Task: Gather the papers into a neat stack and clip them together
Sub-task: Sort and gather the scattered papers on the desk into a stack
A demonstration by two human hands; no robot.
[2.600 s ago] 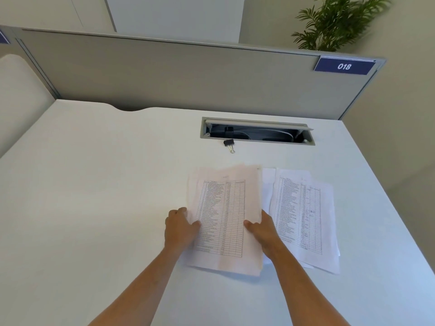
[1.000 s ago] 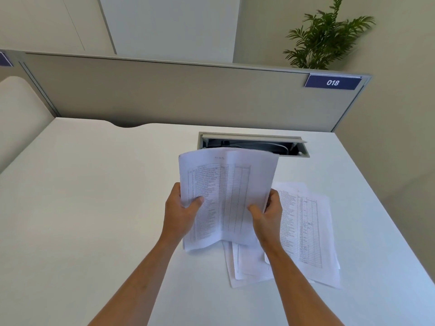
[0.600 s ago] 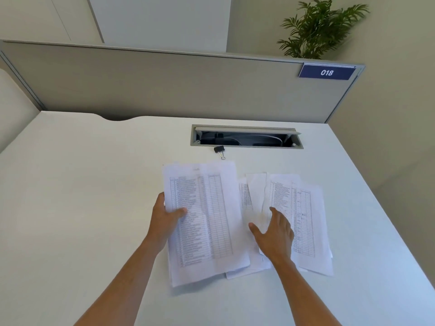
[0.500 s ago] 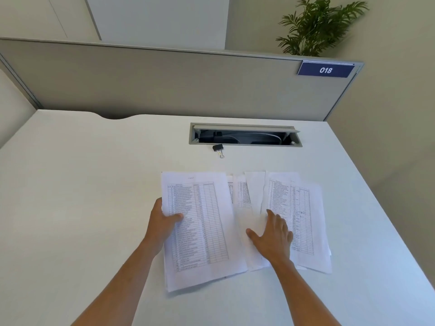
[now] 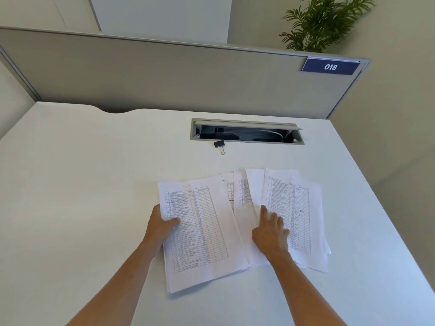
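A gathered stack of printed sheets (image 5: 202, 231) lies on the white desk (image 5: 94, 184), tilted slightly. My left hand (image 5: 161, 228) grips the stack's left edge, thumb on top. To the right, several loose sheets (image 5: 296, 215) lie fanned and overlapping. My right hand (image 5: 271, 231) rests flat on those loose sheets, fingers spread and pointing away from me. A small black binder clip (image 5: 219, 145) lies alone farther back on the desk, untouched.
An open cable tray slot (image 5: 247, 132) sits in the desk just behind the clip. A grey partition (image 5: 164, 76) with a blue "018" sign (image 5: 330, 67) bounds the desk's far edge. The desk's right edge (image 5: 381, 220) runs close to the loose sheets.
The stack, held up in both hands a second ago, now lies on the desk at the left. My right hand has let go of it and pressed down on the loose sheets.
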